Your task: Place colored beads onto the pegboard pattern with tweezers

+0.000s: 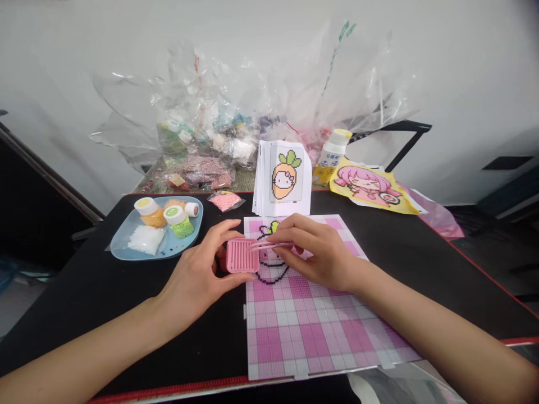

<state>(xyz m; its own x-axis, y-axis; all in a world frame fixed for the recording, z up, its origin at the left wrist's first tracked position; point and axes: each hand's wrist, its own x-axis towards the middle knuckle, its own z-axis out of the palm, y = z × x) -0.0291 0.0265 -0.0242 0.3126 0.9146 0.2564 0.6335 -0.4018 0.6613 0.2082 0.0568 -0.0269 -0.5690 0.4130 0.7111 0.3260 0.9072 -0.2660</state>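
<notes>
My left hand (200, 272) grips a small pink ridged tray (243, 256) between thumb and fingers, over the left edge of a pink-and-white checked pegboard (311, 328). My right hand (315, 249) is closed on pink tweezers (269, 245), whose tips are over the tray's right part. A few tiny beads show at the tray's lower left. On the board, a black bead outline (272, 281) with some green beads (274, 226) is partly hidden by my right hand. Behind the board stands a paper pattern (286, 177) of an orange carrot with a white face.
To the left, a blue plate (119, 245) holds bead jars and a bag of white beads (145, 239). A packet of pink beads (226, 201) lies behind. Farther back are plastic bags, a white bottle (336, 148) and a yellow-backed pink-haired figure picture (366, 185).
</notes>
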